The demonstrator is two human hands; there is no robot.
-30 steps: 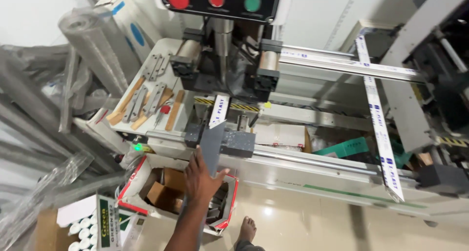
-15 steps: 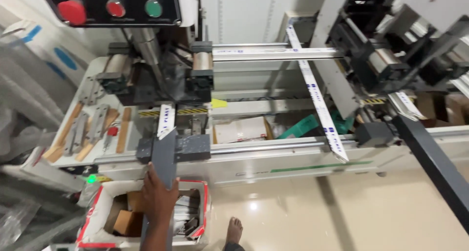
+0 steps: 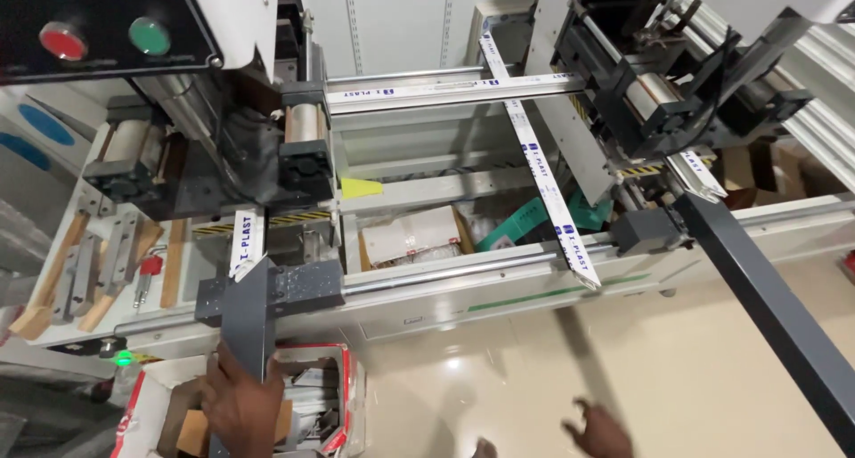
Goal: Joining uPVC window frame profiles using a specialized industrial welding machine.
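Across the whole far side, a white machine point(image 3: 427, 289) with rails and black clamp heads. At right, a long dark bar point(image 3: 766, 306) slanting from the machine toward the near right corner. Further in, a white taped strip point(image 3: 543, 182) lying slantwise over the rails, near end poking out past the front rail.

Near left, on the floor point(image 3: 534, 387), a red-edged carton point(image 3: 334, 378) of offcuts. Just above it, a short dark grey profile point(image 3: 248, 324), upright against a grey clamp block point(image 3: 298, 289) on the front rail, top end just below a small white taped piece point(image 3: 247, 242). Wrapped round its lower part, the left hand point(image 3: 239, 409), grip closed on the profile. Low and right of centre, well apart from everything, the right hand point(image 3: 601, 433), fingers spread, grip open and empty. Between the hands, at the bottom edge, what looks like the tip of a foot point(image 3: 484, 447).

Judged from this:
- Held by one hand only and low down, so could tip or twist at the top and knock the small white taped piece out of line.
- Could slide down through the grip and drop into the carton or onto the foot.
- Could pinch fingers between profile and clamp block if pushed in askew.
- Could snag the free arm on the strip end or the long dark bar, both jutting out at the right.
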